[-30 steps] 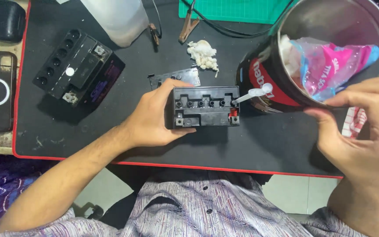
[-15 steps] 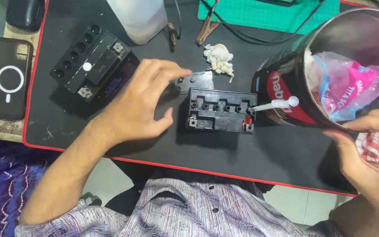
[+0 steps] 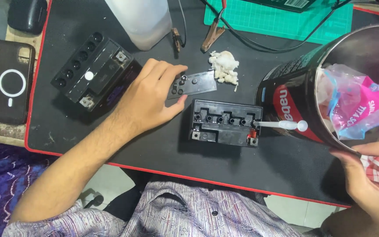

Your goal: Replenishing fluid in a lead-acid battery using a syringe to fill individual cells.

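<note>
A small black open-topped battery lies mid-mat, with a thin white dropper stuck in its right end. My left hand is up and left of it, index finger and thumb pinching the left end of a flat black cap strip that lies on the mat. At the right edge, my right hand grips a tilted black and red can from below. A crumpled pink and blue plastic bag sits inside the can.
A larger black battery lies at the left of the red-edged black mat. Behind are a white wad, two clips on wires, a translucent white container and a green cutting mat. A phone lies far left.
My left hand let go of the small battery, moved up and left, and closed on the cap strip. The can stays tilted in my right hand.
</note>
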